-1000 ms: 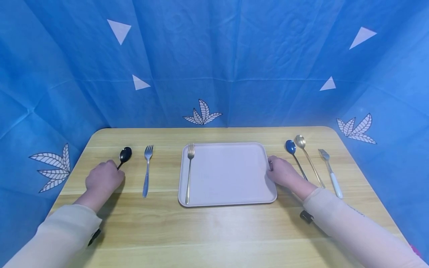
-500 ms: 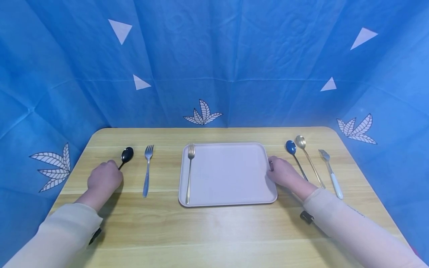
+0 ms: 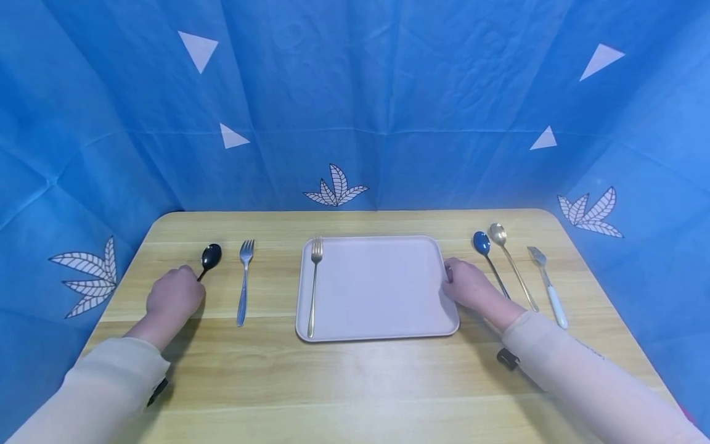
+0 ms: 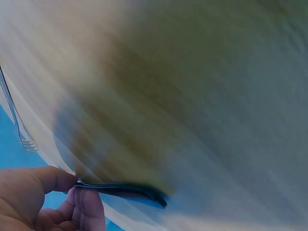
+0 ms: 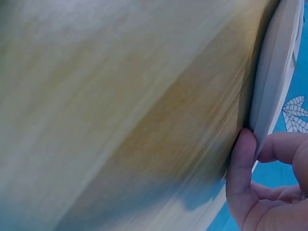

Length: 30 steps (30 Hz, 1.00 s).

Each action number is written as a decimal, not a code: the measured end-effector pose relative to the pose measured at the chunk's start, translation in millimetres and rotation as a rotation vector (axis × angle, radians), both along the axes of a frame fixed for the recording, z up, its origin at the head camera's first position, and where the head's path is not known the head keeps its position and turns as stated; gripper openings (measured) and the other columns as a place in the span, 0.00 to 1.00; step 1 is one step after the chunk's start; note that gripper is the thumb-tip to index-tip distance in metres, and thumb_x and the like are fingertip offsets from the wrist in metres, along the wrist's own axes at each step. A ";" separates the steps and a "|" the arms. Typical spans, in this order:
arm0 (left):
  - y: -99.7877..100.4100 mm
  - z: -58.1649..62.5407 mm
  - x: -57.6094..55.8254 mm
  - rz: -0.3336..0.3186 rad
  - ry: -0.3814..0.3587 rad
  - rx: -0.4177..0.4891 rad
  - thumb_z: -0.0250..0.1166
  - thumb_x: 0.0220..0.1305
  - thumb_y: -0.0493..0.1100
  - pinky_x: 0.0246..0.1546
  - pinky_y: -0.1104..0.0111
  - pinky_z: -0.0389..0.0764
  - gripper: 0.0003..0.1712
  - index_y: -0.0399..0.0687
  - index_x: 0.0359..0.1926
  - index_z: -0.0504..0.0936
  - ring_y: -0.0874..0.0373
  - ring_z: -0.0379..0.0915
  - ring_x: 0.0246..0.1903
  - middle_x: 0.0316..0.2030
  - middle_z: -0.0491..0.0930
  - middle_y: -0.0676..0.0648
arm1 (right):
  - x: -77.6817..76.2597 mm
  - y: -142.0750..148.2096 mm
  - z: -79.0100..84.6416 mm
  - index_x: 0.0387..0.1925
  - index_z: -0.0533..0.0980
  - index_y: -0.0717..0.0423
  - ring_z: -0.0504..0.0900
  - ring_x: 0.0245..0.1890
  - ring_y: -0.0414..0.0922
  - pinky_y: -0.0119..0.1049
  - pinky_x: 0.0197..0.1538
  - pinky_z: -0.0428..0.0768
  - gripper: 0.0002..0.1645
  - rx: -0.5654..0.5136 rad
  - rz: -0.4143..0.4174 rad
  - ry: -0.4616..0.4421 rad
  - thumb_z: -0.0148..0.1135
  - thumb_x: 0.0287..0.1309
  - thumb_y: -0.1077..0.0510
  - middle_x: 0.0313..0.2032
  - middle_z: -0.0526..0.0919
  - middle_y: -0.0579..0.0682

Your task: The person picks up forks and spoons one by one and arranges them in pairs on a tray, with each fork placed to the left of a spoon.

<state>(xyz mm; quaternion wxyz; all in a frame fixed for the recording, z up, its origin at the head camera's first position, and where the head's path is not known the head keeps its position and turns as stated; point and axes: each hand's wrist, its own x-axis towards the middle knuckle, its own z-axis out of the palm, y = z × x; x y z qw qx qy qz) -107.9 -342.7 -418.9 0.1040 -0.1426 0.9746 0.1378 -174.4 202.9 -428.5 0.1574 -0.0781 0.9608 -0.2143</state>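
Observation:
My left hand (image 3: 175, 292) pinches the handle of a black spoon (image 3: 211, 255), whose bowl points away toward the back of the table. In the left wrist view, thumb and fingers close on the dark handle (image 4: 122, 188), and its end sticks out past them. At the other side, my right hand (image 3: 468, 283) grips the right rim of a pale rectangular tray (image 3: 383, 290). Its thumb and a finger pinch the tray's edge (image 5: 269, 77) in the right wrist view. A gold-toned fork (image 3: 313, 290) lies lengthwise along the tray's left side, tines at the back.
Between the left hand and the tray lies a blue-handled fork (image 3: 243, 290). Right of the tray are a dark blue spoon (image 3: 482, 243), a gold spoon (image 3: 516, 271) and a light-handled fork (image 3: 549, 290), partly beside my right forearm. A blue curtain (image 3: 355, 92) hangs behind the wooden table (image 3: 355, 382).
My left hand and the black spoon have shifted slightly to the right, mostly in the first half second. The right hand and the tray stay where they were.

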 end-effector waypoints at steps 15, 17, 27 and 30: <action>1.8 0.6 3.2 -0.007 0.007 0.045 0.51 0.62 0.36 0.17 0.61 0.70 0.10 0.30 0.32 0.73 0.47 0.70 0.21 0.23 0.72 0.38 | 0.1 -0.6 2.2 0.64 0.64 0.75 0.82 0.41 0.55 0.49 0.47 0.82 0.34 -0.006 0.001 -0.024 0.59 0.59 0.64 0.42 0.83 0.63; 2.7 0.9 3.7 -0.004 0.004 0.054 0.51 0.62 0.36 0.17 0.61 0.70 0.10 0.31 0.31 0.73 0.47 0.70 0.21 0.23 0.72 0.38 | 0.0 -1.0 2.4 0.64 0.64 0.75 0.82 0.42 0.55 0.50 0.48 0.81 0.34 -0.003 -0.004 -0.025 0.58 0.59 0.63 0.43 0.83 0.63; 9.4 5.5 6.3 -0.002 0.006 0.073 0.52 0.62 0.37 0.17 0.62 0.69 0.10 0.36 0.26 0.74 0.49 0.69 0.20 0.21 0.72 0.41 | -0.7 -0.2 3.6 0.63 0.65 0.75 0.81 0.39 0.53 0.47 0.44 0.82 0.33 0.001 0.000 -0.023 0.59 0.58 0.64 0.40 0.82 0.61; 10.1 6.6 6.6 -0.002 0.000 0.070 0.52 0.63 0.37 0.17 0.63 0.69 0.11 0.36 0.26 0.74 0.49 0.69 0.20 0.21 0.72 0.41 | -0.3 0.0 3.6 0.63 0.65 0.76 0.81 0.39 0.54 0.48 0.45 0.82 0.33 0.007 0.008 -0.015 0.59 0.58 0.64 0.40 0.82 0.61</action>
